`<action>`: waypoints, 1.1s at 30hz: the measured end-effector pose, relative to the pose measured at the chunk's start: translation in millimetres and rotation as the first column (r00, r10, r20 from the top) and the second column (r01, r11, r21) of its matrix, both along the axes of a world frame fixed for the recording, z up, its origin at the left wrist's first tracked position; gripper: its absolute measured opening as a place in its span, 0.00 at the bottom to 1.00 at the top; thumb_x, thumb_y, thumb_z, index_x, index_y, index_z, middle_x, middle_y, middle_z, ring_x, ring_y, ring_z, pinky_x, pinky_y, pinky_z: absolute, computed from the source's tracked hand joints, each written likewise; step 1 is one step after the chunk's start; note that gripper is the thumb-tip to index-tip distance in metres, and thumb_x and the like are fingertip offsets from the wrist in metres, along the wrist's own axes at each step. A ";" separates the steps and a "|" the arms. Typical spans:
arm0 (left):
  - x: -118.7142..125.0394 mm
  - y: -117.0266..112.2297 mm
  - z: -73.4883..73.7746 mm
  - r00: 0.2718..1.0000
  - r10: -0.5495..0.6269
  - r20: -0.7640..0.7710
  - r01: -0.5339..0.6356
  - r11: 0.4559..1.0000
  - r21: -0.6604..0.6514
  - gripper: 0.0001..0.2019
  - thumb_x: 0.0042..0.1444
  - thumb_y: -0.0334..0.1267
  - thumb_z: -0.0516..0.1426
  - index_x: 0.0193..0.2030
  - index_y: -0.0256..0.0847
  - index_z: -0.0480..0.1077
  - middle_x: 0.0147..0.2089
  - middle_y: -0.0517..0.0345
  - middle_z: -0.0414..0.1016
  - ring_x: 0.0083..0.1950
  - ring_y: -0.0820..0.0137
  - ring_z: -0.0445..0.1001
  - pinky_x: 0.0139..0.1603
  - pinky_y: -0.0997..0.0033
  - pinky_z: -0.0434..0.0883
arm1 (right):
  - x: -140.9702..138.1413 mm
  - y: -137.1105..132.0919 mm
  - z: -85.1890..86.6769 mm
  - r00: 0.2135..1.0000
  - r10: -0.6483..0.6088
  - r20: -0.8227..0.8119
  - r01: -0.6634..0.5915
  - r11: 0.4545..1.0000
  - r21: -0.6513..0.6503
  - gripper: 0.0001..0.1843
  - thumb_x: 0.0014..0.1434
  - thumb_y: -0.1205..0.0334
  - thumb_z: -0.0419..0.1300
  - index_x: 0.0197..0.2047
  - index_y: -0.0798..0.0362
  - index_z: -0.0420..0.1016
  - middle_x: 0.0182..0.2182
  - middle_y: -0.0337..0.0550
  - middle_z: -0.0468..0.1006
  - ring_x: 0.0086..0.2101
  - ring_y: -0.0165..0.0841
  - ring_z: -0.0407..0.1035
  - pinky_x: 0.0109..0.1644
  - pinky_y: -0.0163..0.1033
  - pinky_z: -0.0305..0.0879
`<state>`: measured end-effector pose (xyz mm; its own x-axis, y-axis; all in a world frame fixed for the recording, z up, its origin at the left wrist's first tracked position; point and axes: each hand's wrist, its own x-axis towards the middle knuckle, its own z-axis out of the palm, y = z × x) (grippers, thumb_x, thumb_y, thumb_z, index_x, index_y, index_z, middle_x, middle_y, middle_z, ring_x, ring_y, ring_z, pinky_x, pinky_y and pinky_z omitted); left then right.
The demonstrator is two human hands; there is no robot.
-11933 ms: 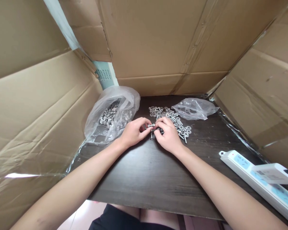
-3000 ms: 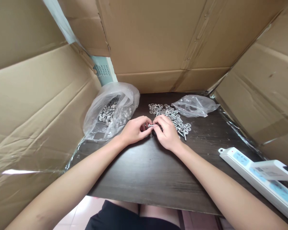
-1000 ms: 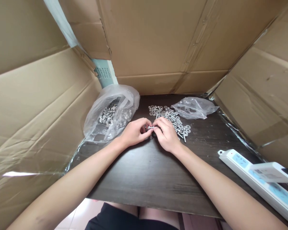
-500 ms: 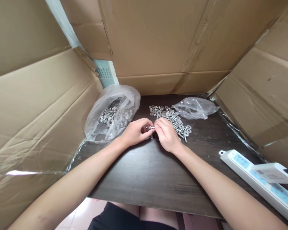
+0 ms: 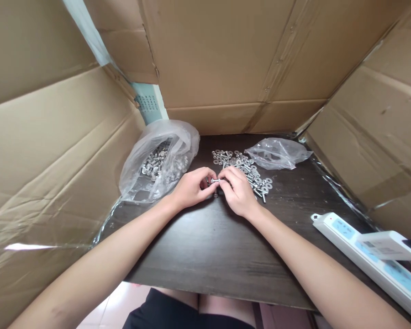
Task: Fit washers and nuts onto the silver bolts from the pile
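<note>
A small metal bolt (image 5: 215, 181) lies level between my two hands. My left hand (image 5: 192, 186) pinches one end of it between thumb and fingers. At the other end, the fingertips of my right hand (image 5: 237, 189) are closed on the bolt; any nut or washer there is too small to make out. Just below the fingers another bolt (image 5: 215, 193) shows in part on the table. Behind and beside my right hand spreads a loose pile of bolts, nuts and washers (image 5: 259, 185), partly covered by that hand.
A clear plastic bag (image 5: 130, 183) holding metal fasteners lies at the left. Another clear bag (image 5: 287, 153) rests at the back right. A white power strip (image 5: 342, 242) with a plugged-in adapter runs along the right side. Cardboard walls (image 5: 219, 59) surround the dark table (image 5: 205, 251).
Both hands stay together at the bolt, with only a slight shift of the fingertips. The whole view has moved a little.
</note>
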<state>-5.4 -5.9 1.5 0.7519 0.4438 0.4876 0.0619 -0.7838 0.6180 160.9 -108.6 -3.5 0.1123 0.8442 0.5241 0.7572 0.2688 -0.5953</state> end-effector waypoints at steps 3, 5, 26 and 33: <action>-0.1 0.0 0.6 1.000 0.001 -0.006 -0.001 1.000 0.006 0.07 0.66 0.40 0.60 0.43 0.40 0.72 0.36 0.59 0.75 0.30 0.73 0.73 0.34 0.73 0.70 | -0.1 0.3 0.6 1.000 0.016 -0.008 -0.016 1.000 -0.004 0.08 0.68 0.63 0.51 0.36 0.49 0.67 0.39 0.48 0.75 0.43 0.42 0.69 0.49 0.50 0.64; -0.1 0.1 0.8 1.000 0.001 -0.008 -0.001 1.000 0.008 0.07 0.66 0.41 0.59 0.43 0.40 0.72 0.36 0.59 0.75 0.30 0.73 0.73 0.34 0.73 0.70 | 0.0 0.4 0.8 1.000 0.024 -0.010 -0.024 1.000 -0.008 0.09 0.69 0.63 0.50 0.36 0.49 0.67 0.39 0.48 0.75 0.42 0.42 0.68 0.49 0.50 0.64; -0.7 1.3 -1.1 1.000 -0.024 -0.011 0.024 1.000 -0.019 0.07 0.65 0.40 0.61 0.44 0.40 0.72 0.36 0.59 0.75 0.30 0.73 0.73 0.33 0.73 0.71 | 1.1 1.4 -1.0 0.999 0.039 0.004 -0.039 0.999 -0.020 0.13 0.70 0.64 0.48 0.32 0.50 0.65 0.37 0.47 0.74 0.40 0.40 0.68 0.47 0.49 0.64; -0.5 1.5 -0.7 0.999 -0.031 -0.008 0.030 0.999 -0.011 0.08 0.65 0.41 0.61 0.44 0.40 0.72 0.37 0.59 0.75 0.29 0.74 0.73 0.33 0.74 0.70 | 1.1 1.0 -0.5 0.999 0.039 0.008 -0.039 0.999 -0.021 0.14 0.70 0.63 0.48 0.32 0.50 0.65 0.37 0.48 0.75 0.40 0.40 0.67 0.48 0.50 0.63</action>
<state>-5.9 -4.4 0.8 0.7692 0.4259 0.4764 0.0433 -0.7785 0.6261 161.9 -107.6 -4.0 0.0750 0.8589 0.5067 0.7512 0.2855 -0.5952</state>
